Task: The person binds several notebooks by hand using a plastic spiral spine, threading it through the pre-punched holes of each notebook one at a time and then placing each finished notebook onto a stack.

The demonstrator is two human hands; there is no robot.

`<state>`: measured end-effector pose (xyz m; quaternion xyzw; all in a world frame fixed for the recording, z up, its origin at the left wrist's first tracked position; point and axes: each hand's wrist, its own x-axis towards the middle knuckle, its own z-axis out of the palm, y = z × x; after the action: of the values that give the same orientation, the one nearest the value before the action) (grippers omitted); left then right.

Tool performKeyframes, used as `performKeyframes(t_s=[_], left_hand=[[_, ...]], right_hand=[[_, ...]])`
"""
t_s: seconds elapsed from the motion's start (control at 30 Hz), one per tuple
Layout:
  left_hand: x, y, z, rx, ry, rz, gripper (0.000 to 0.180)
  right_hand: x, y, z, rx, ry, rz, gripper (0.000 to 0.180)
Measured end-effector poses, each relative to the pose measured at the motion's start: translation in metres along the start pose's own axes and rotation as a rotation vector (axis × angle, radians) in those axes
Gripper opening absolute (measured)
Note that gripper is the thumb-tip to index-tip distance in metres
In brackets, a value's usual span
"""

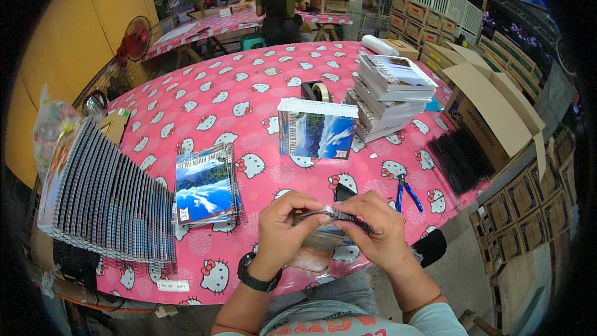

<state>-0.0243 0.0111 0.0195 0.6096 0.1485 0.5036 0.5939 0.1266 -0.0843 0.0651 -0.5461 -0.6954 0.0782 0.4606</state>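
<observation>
Close to my body, over the table's near edge, I hold a notebook [328, 237] with its spine up. My left hand [281, 227] pinches the left end of that spine between thumb and fingers. Closed on the right part is my right hand [378, 229], where a black plastic spiral coil [356, 219] shows along the edge. My fingers cover much of the spine, so how far the coil runs through the holes cannot be seen. Blue-handled cutting pliers [407, 195] lie to the right of my right hand. Beyond my hands stands a block of notebooks [318, 132] with a waterfall cover.
At left are a long row of coil-bound notebooks [112, 193] and a small pile [203, 186]. A tall notebook stack [395, 90], a tape dispenser [319, 91], loose black coils [459, 160] and an open carton [482, 118] stand farther right. Two people sit at another table [217, 27].
</observation>
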Motion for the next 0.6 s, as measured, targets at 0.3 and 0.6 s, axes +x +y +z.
performKeyframes(t_s=[0.3,0.6], left_hand=[[0.000,0.012,0.008,0.062,-0.055,0.088,0.015],[-0.005,0.005,0.003,0.166,-0.166,0.239,0.013]], right_hand=[[-0.002,-0.001,0.000,0.118,0.085,0.000,0.025],[0.008,-0.005,-0.001,0.133,0.005,-0.071,0.021]])
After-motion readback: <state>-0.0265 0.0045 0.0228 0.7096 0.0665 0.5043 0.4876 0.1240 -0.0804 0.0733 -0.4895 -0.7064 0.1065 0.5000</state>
